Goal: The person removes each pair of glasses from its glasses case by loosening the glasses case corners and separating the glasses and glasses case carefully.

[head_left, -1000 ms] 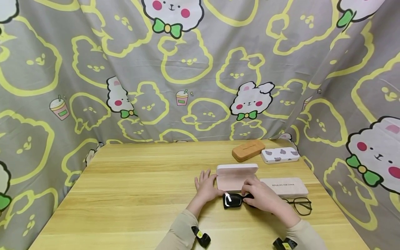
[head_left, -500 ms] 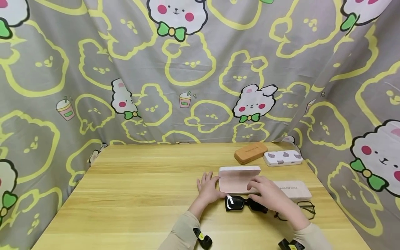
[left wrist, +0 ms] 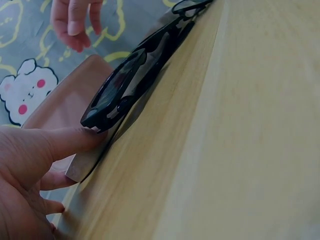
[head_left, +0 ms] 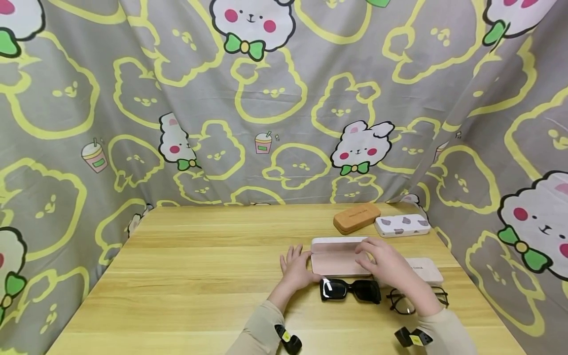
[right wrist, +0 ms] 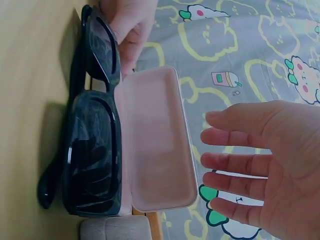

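Note:
A pale pink-lined glasses case (head_left: 335, 266) stands with its lid raised, nothing visible inside. My left hand (head_left: 296, 271) holds its left end between thumb and index finger, the other fingers spread. In the left wrist view the thumb (left wrist: 75, 141) lies along the front edge, by a corner of the black sunglasses (left wrist: 117, 87). Those sunglasses (head_left: 350, 290) rest on the table just in front of the case. My right hand (head_left: 383, 261) is over the case's right end, holding nothing; in the right wrist view its fingers (right wrist: 232, 162) are loosely extended, apart from the lid (right wrist: 160, 140).
Right of the open case lies a closed pale case (head_left: 428, 271) with lettering, partly behind my right hand. Thin-framed glasses (head_left: 405, 301) lie before it, partly under my right wrist. Farther back are a brown case (head_left: 357, 217) and a white patterned case (head_left: 403, 225).
My right hand has let go of the sunglasses and moved up and back over the case. The sunglasses now lie fully uncovered. My left hand stays at the case's left end.

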Demonstrator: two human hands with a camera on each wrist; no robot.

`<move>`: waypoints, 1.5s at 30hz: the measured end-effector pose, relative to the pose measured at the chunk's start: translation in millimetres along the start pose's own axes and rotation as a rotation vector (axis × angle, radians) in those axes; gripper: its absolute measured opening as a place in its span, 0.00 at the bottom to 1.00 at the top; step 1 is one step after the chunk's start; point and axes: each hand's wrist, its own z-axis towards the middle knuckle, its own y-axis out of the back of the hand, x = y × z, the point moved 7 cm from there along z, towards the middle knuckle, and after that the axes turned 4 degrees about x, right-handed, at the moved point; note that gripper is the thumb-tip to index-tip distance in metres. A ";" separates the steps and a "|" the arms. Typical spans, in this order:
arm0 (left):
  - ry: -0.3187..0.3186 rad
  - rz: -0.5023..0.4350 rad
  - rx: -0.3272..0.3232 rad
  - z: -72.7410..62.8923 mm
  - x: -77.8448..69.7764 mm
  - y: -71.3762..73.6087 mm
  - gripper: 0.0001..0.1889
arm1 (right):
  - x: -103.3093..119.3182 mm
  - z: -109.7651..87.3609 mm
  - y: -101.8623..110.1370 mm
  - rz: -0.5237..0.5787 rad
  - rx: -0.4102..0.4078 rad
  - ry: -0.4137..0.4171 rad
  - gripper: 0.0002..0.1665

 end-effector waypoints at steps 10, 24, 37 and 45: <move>-0.004 -0.016 0.013 -0.1 -0.4 -0.1 0.40 | -19.2 17.2 3.0 0.112 -0.037 -0.145 0.06; -0.007 -0.030 0.029 0.7 2.0 2.6 0.41 | -44.5 33.4 -13.5 0.134 -0.070 -0.258 0.22; 0.004 -0.004 0.032 -0.3 -0.4 1.2 0.40 | -58.4 28.5 -28.0 0.108 -0.022 -0.336 0.31; 0.009 -0.019 0.040 0.0 0.6 1.2 0.40 | -59.5 30.3 -33.3 0.150 0.028 -0.346 0.33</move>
